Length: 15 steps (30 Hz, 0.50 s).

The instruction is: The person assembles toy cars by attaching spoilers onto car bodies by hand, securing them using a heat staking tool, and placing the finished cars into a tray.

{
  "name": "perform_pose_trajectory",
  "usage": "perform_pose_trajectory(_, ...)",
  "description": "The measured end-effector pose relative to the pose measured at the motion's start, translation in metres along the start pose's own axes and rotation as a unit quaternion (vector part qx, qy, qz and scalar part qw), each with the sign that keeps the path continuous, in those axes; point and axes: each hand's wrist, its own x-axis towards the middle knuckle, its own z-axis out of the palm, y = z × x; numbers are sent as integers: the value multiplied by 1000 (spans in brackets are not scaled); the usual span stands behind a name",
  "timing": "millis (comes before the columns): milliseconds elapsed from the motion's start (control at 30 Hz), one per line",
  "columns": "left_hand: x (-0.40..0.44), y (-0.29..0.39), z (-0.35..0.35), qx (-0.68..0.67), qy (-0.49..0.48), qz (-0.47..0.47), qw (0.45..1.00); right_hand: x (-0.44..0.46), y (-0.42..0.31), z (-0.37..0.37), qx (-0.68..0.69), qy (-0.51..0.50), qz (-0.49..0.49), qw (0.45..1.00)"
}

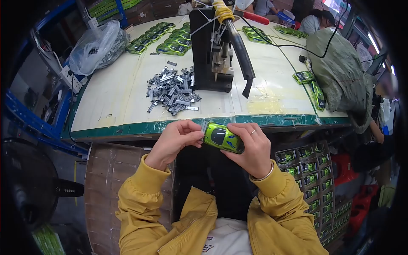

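A green toy car body [223,137] with a dark window and blue markings is held just in front of the table's edge. My right hand [253,148] grips its right end between thumb and fingers. At its left end, my left hand [180,138] pinches a small grey part [204,126] against the car. Beyond my hands, a pile of grey metal-looking pieces [174,91] lies on the table [136,87]. A black press-like machine [208,51] stands to the right of the pile.
Rows of green car bodies [174,42] lie at the back. A clear plastic bag [100,46] sits at the left, a grey-green cloth [335,68] at the right. Below are a divided box of cars [310,178] and a brown divided box [104,182]. A person [316,21] sits beyond.
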Motion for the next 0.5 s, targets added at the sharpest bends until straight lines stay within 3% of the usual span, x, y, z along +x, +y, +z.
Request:
perform_pose_trajectory(100,-1,0,3,-25,-5,-12,1000,1,-3,1,-12,6,-2,1000)
perform_pose_trajectory(400,5,1,7,87,13,-7,996,1,-5,2,-41,23,-13,999)
perform_pose_trajectory(500,9,-5,9,117,33,64,991,1,-4,1,-47,33,-9,998)
